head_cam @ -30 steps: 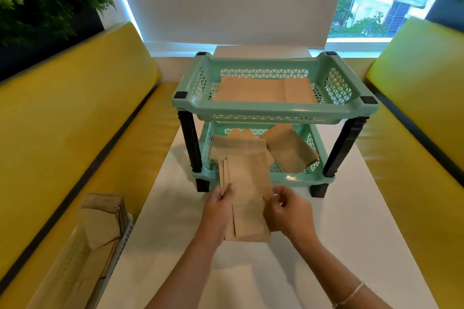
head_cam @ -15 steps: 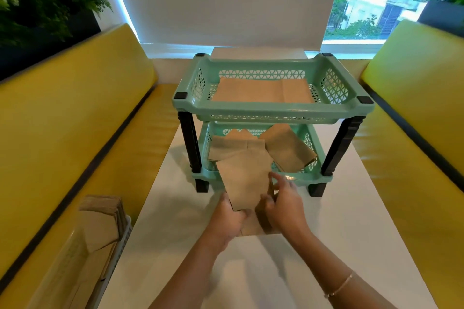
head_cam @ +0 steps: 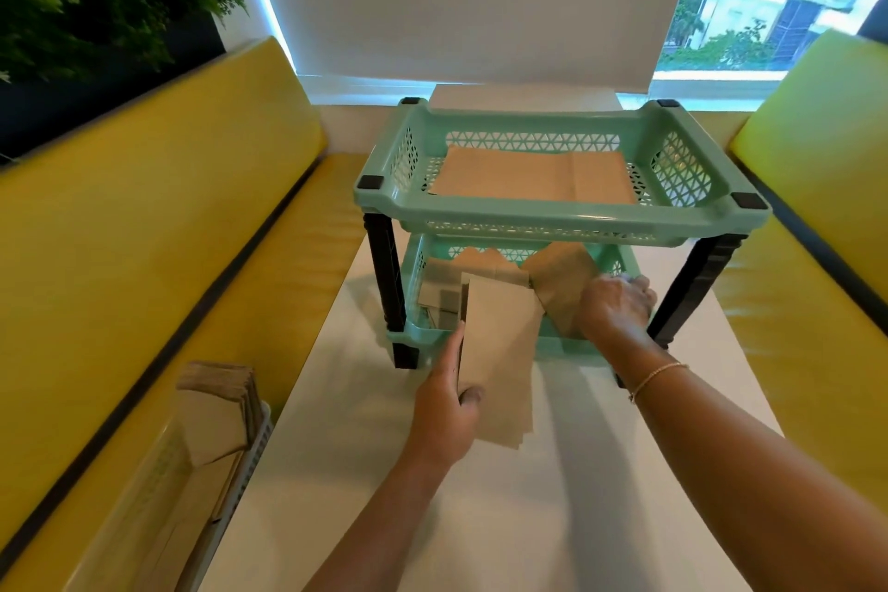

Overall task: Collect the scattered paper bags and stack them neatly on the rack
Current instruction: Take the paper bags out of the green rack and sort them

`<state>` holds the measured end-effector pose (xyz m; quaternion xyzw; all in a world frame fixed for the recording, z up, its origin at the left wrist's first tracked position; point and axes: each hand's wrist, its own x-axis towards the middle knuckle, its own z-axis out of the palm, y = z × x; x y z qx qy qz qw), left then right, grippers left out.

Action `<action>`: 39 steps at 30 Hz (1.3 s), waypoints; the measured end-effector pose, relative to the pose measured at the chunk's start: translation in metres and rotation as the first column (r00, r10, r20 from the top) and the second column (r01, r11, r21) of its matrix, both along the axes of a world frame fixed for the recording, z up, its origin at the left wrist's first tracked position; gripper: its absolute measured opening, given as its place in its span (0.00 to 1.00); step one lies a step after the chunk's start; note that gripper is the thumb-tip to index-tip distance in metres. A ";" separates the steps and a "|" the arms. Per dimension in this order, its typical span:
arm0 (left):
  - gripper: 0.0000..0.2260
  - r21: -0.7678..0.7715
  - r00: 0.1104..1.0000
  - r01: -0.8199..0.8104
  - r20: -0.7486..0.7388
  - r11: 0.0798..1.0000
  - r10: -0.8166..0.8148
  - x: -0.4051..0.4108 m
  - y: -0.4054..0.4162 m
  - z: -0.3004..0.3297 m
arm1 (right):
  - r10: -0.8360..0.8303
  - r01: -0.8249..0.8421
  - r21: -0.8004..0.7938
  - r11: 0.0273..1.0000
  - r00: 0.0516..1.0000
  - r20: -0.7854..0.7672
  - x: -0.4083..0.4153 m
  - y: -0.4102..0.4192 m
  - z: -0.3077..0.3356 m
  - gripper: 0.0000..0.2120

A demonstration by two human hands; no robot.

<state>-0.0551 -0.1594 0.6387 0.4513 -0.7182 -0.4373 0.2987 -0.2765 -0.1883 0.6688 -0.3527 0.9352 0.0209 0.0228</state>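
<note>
Head cam looking down at my two arms stretched out over the white table (head_cam: 480,519). My left hand (head_cam: 449,404) is gripping a small stack of flat brown paper bags (head_cam: 499,351) along its left edge, thumb tucked under and fingers running up the side, so the bundle sits tilted with its far end poking over the front lip of the lower tray (head_cam: 423,332). My right hand (head_cam: 615,305) is reaching further in, palm down, fingers curled onto a loose bag (head_cam: 560,279) lying crooked in that lower tray, though I can't really tell if I've got hold of it or I'm just pressing on it. Thin beaded bracelet (head_cam: 656,375) on that wrist.

Rack (head_cam: 557,224) is mint green plastic, two tiers, lattice sides with little triangle cutouts, black turned legs and black corner caps. Top tier has bags (head_cam: 533,178) laid flat and tidy. Lower one has a few more bags (head_cam: 473,269) piled messily with zigzag-cut tops.

No writing or logos I can read anywhere; bags are plain kraft paper, matte and creased.

Another batch of bags (head_cam: 216,413) stands in a white basket (head_cam: 250,457) on the glossy yellow bench (head_cam: 144,255) to my left.
</note>
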 end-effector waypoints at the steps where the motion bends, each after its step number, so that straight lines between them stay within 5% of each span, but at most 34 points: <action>1: 0.32 0.005 1.000 0.000 -0.004 1.000 0.000 -0.001 0.000 0.000 | -0.010 0.010 -0.030 0.999 1.000 0.012 0.001 0.001 0.000 0.17; 14: 0.35 0.096 1.000 -0.008 0.008 0.995 0.008 -0.010 0.007 -0.001 | 0.015 0.026 -0.204 0.979 0.981 0.195 0.008 0.010 -0.004 0.15; 28: 0.33 0.094 0.995 -0.069 0.081 0.993 0.061 0.000 0.004 -0.002 | -0.246 0.298 -0.030 0.954 0.837 0.489 0.005 -0.013 -0.015 0.42; 39: 0.33 0.099 0.996 -0.067 0.067 0.993 0.061 -0.002 0.000 -0.003 | -0.181 0.376 -0.304 0.875 0.837 0.516 0.005 -0.005 -0.015 0.22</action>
